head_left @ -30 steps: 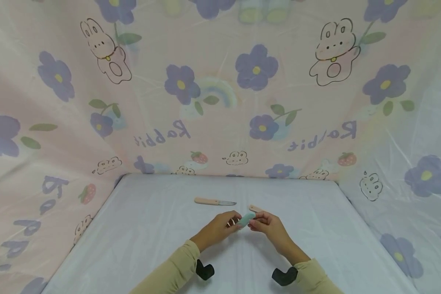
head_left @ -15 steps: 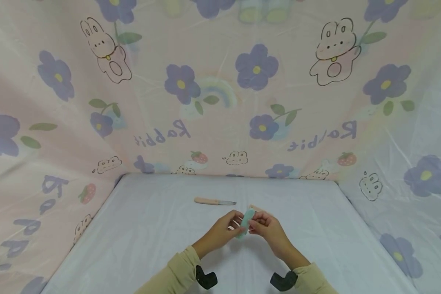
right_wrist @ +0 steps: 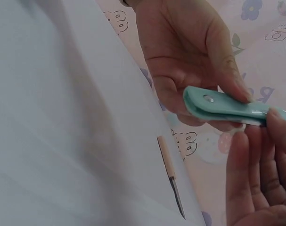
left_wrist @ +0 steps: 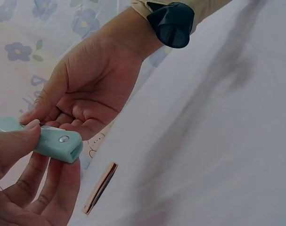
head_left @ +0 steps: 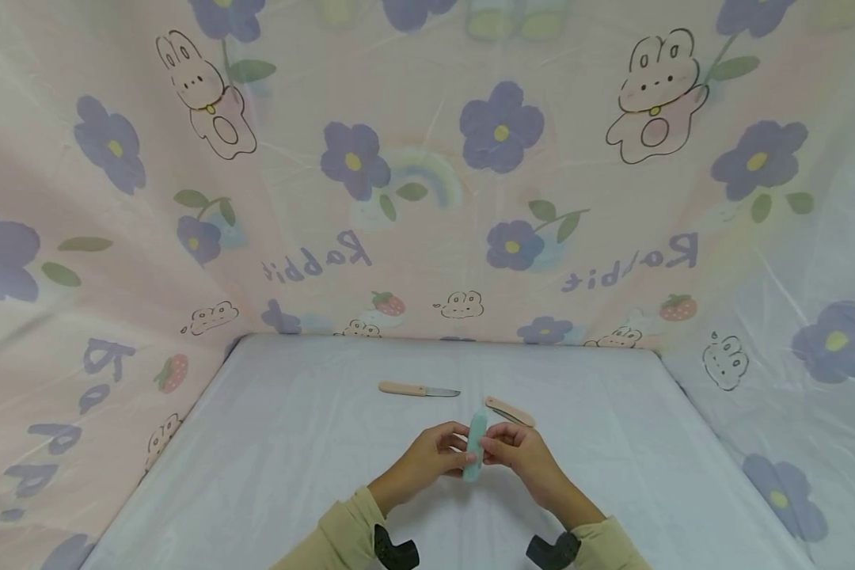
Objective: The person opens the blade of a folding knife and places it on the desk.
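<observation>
Knife with mint handle (head_left: 476, 431) is pinched by left hand (head_left: 427, 455) and right hand (head_left: 530, 459) above the white table (head_left: 292, 443), blade apparently not swung out yet, while beyond lie tan-handled knife (head_left: 408, 389), already unfolded, and pinkish knife (head_left: 511, 411), folded.

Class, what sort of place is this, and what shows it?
Perhaps a makeshift tabletop workspace: a white-covered table, rabbit-printed sheeting rising behind and beside it, and a green folding knife held above the tabletop.
</observation>
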A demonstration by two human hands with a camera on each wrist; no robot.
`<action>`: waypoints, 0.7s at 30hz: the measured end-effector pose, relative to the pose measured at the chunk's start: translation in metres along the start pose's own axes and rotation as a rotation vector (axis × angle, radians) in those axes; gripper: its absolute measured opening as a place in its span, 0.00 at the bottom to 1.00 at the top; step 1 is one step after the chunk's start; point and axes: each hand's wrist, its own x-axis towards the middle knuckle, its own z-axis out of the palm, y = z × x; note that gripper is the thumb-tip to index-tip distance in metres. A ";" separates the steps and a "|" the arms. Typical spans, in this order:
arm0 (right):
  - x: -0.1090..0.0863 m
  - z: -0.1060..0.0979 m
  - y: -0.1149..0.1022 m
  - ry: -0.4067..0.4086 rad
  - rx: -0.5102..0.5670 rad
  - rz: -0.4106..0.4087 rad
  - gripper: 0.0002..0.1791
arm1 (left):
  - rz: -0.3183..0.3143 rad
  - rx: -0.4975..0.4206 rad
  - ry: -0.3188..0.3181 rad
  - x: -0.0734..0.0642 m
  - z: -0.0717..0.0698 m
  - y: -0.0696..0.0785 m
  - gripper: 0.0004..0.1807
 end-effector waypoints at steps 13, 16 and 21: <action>-0.001 0.008 -0.001 0.048 0.007 0.022 0.18 | -0.019 -0.110 0.025 -0.003 0.001 -0.007 0.17; -0.006 0.013 -0.010 0.051 0.024 0.028 0.16 | -0.012 -0.124 0.035 -0.003 0.002 -0.009 0.17; -0.008 0.017 -0.015 0.064 0.046 0.027 0.16 | 0.000 -0.128 0.045 -0.003 0.003 -0.009 0.17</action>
